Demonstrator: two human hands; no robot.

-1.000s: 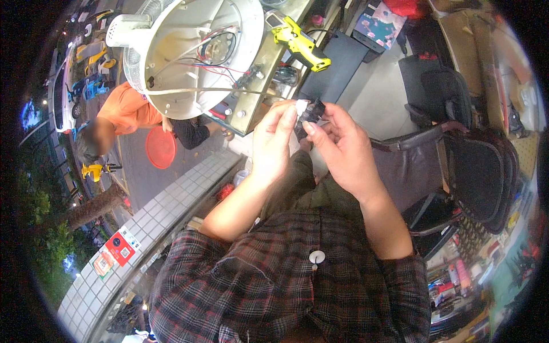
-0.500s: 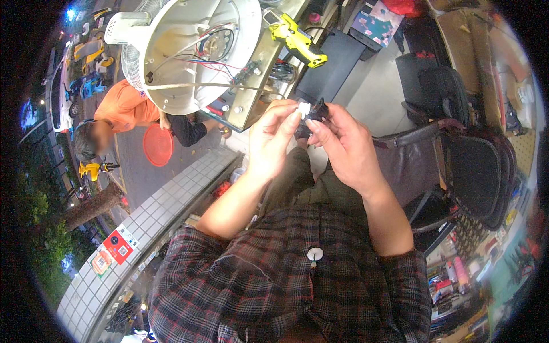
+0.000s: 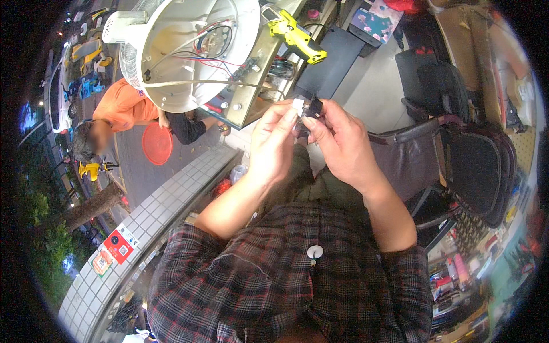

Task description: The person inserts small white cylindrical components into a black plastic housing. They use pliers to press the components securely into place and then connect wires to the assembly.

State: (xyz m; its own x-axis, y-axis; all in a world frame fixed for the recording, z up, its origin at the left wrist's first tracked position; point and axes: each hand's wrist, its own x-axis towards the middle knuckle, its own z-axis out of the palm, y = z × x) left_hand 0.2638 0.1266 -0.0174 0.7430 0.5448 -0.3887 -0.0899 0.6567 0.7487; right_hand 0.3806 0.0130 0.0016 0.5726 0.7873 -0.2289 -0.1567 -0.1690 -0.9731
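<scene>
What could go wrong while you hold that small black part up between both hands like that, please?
The small black part is pinched only at the fingertips of the left hand and right hand, in mid-air above the lap, so it might slip and drop. The opened white housing has loose wires close ahead that a hand could snag.

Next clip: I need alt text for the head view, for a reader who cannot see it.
Seen from above, a person's left hand and right hand pinch a small black and white part between the fingertips. Beyond them lie an opened white round appliance housing with exposed wires and a yellow power drill; a black chair stands to the right.
</scene>
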